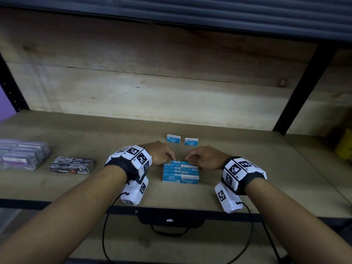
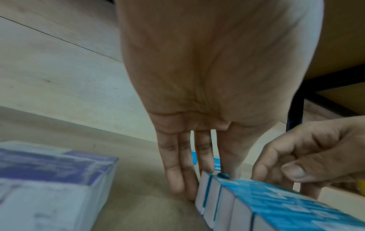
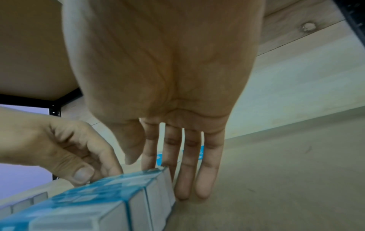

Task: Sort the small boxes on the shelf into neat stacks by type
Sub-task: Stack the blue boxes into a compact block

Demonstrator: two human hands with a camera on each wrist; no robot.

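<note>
A block of blue staples boxes [image 1: 180, 172] stands at the middle of the shelf, two columns wide and several rows deep. My left hand [image 1: 171, 158] and right hand [image 1: 187, 159] meet at its far row. In the left wrist view the left hand [image 2: 207, 175] has straight fingers [image 2: 177, 179] down against the block's [image 2: 276, 203] far left corner, thumb on the top edge. In the right wrist view the right hand [image 3: 164, 171] mirrors this at the block's [image 3: 98, 195] far right corner. Two loose blue boxes [image 1: 173, 138] [image 1: 191, 141] lie behind.
A stack of black staples boxes [image 1: 72, 165] sits left of the hands, and a block of purple boxes [image 1: 22, 154] further left. A yellow object [image 1: 344, 147] is at the far right. Black shelf posts [image 1: 301, 88] frame the wooden back wall.
</note>
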